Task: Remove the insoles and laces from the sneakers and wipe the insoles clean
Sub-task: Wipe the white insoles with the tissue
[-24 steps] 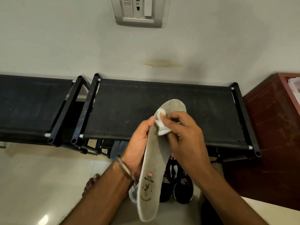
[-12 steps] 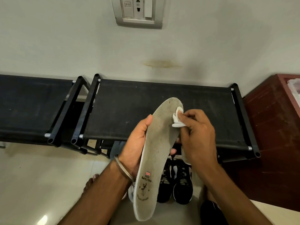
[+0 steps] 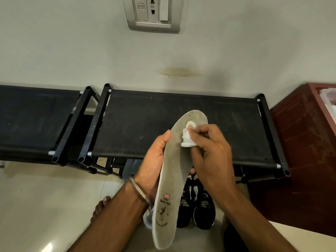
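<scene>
insole wipe in progress, toe end being done

the wiping step looks to be the one in hand. the insole (image 3: pixel 177 171) is held up in the air in front of the black fabric rack (image 3: pixel 181 124), not resting on anything. it's gripped along its left edge by the left hand (image 3: pixel 154 164), thumb laid up the edge and fingers wrapped behind. a small wad of white cloth (image 3: pixel 188 137) is pinched in the right hand (image 3: pixel 212 151) and pressed onto the top face, up in the forefoot area.

orientation: the long axis runs near-vertical in view, leaning a bit to the right at the top. the toe end is pointed up and away, the heel end with the printed logo (image 3: pixel 164 200) is pointed down toward the person.

next move, as a guess: the cloth would need to be dragged down the length toward the heel, with the left-hand grip kept firm so the thin insole isn't flexed away. the grey marks look rubbed-in, so some pressure is probably called for.

a pair of black sneakers (image 3: pixel 198 210) can be seen on the floor below. whether laces are out can't be told.
</scene>
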Tool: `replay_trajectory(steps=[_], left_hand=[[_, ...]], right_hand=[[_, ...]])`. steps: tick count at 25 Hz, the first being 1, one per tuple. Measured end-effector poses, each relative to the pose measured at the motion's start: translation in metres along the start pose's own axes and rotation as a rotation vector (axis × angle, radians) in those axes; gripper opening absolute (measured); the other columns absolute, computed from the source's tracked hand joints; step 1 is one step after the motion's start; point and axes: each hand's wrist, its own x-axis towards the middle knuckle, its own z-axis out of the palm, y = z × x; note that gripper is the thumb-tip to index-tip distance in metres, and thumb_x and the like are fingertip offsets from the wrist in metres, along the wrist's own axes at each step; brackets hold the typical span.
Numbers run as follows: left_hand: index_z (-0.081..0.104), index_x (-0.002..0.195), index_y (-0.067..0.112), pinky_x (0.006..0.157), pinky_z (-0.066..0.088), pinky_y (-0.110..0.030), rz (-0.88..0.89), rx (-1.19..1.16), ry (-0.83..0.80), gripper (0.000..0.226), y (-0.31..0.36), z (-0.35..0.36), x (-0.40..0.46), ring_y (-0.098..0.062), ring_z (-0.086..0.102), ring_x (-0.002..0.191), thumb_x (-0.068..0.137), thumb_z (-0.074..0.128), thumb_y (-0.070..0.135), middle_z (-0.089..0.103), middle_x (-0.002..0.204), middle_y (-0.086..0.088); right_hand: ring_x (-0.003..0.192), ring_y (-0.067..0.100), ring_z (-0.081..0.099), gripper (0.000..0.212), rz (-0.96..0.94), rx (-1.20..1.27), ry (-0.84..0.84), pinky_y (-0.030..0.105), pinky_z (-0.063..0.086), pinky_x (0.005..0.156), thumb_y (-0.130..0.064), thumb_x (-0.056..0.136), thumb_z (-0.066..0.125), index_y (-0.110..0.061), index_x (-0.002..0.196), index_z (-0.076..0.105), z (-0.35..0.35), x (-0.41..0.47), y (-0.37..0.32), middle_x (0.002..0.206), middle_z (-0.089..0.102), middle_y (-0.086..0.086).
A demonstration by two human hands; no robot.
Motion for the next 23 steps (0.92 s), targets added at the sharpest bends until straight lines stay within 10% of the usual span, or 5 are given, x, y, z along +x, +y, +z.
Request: replay_trajectory(steps=[3,7,12,20,23], left_hand=[[0.060,0.130,0.006,0.099,0.048,-0.036,0.016,-0.109,-0.004,0.057,0.001,0.001,0.001,-0.025,0.063,0.114,0.094,0.042,0.047,0.064,0.124,-0.016],[0.065,0.124,0.013,0.079,0.049,-0.039,0.027,0.075,-0.006,0.058,-0.001,-0.001,0.001,-0.023,0.066,0.090,0.094,0.037,0.053,0.069,0.109,-0.013],[0.059,0.132,0.009,0.107,0.041,-0.040,0.030,-0.047,-0.032,0.067,-0.001,-0.006,0.002,-0.030,0.055,0.125,0.097,0.033,0.060,0.058,0.133,-0.017],[0.062,0.127,0.007,0.100,0.049,-0.036,0.037,-0.063,-0.039,0.064,0.000,-0.002,0.000,-0.027,0.062,0.116,0.096,0.035,0.056,0.062,0.127,-0.018],[0.067,0.122,0.013,0.076,0.054,-0.036,0.038,0.094,-0.066,0.064,-0.002,-0.008,0.004,-0.028,0.064,0.095,0.096,0.029,0.058,0.067,0.112,-0.016]], right_hand=[[0.093,0.011,0.058,0.022,-0.193,-0.006,-0.080,0.023,0.053,0.078,-0.012,0.096,0.061,-0.009,0.116,0.071,0.015,-0.009,-0.002,0.104,0.056,-0.005],[0.089,0.003,0.056,0.018,0.098,0.120,0.027,0.008,0.049,0.053,-0.018,0.096,0.060,-0.010,0.108,0.071,-0.004,0.005,0.012,0.101,0.055,-0.005],[0.092,0.009,0.059,0.025,-0.131,0.143,-0.090,0.015,0.053,0.073,-0.016,0.092,0.065,-0.019,0.116,0.071,0.009,-0.006,0.000,0.102,0.058,-0.006],[0.092,0.012,0.060,0.028,-0.174,0.098,-0.081,0.021,0.054,0.077,-0.011,0.092,0.065,-0.017,0.119,0.070,0.013,-0.010,-0.001,0.104,0.057,-0.004],[0.088,0.010,0.058,0.030,-0.028,0.091,0.016,0.011,0.051,0.059,-0.011,0.094,0.063,-0.026,0.119,0.068,-0.003,0.004,0.015,0.105,0.054,-0.007]])
